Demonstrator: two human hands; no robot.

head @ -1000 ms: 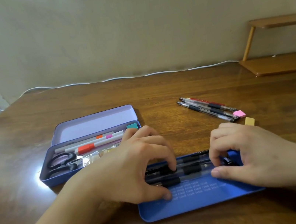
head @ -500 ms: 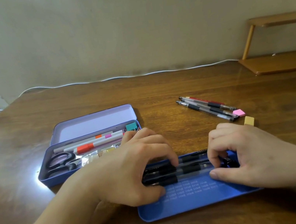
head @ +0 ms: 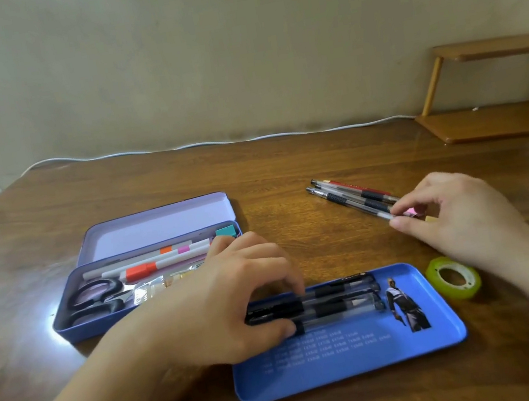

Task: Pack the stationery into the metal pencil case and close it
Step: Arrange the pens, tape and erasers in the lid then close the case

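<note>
On a brown wooden surface (head: 286, 169), the left hand (head: 234, 305) curls its fingers (head: 290, 283) over a row of black-grip gel pens (head: 338, 303) lying in a shallow blue metal tray (head: 350, 360) printed with white text and a small figure. Farther right, the right hand (head: 460, 218) pinches the near end of one of the loose pens (head: 353, 198) between thumb and forefinger. A lilac metal pencil case (head: 156, 227) sits open at left, holding scissors (head: 95, 300), markers (head: 148, 263) and a teal clip (head: 226, 231). A green tape roll (head: 453, 277) lies beside the tray
</note>
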